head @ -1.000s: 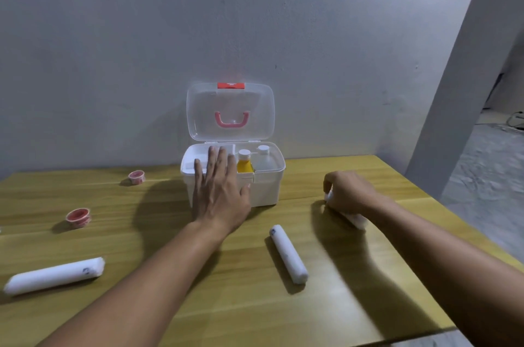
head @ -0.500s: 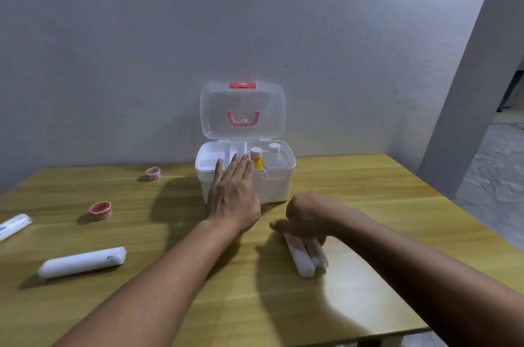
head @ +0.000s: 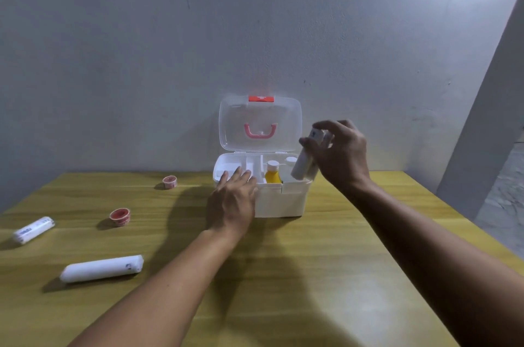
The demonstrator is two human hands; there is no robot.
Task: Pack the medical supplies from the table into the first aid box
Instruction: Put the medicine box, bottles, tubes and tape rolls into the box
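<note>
Grey plaster wall behind; one wooden table (head: pixel 283 275) in front of it, carrying the stock below.

First aid box (head: pixel 279 199): one, white, standing at the far middle of the table, clear lid (head: pixel 260 123) raised upright with a pink handle and red latch. Inside, divided compartments; one yellow bottle (head: pixel 272 175) with a white cap, and one further white-capped bottle (head: pixel 291 161) just behind it, both upright.

Left hand (head: pixel 232 202): one, palm down, fingers spread flat, resting on the front left rim of the box and gripping nothing.

Right hand (head: pixel 338 155): one, raised over the right end of the box, fingers curled around two white gauze rolls (head: pixel 304 166) held together, tilted, lower ends just above the box's right rim.

Loose gauze rolls, left of the left hand, on the table: two. One large roll (head: pixel 102 268) lies nearest the camera; one smaller printed roll (head: pixel 33 230) lies farther left, close to the table edge.

Tape rolls, pink-red: two, both left of the left hand. One (head: pixel 120 216) sits between the loose rolls and the box; one (head: pixel 169 181) sits farther back, near the wall, well apart from the first.
</note>
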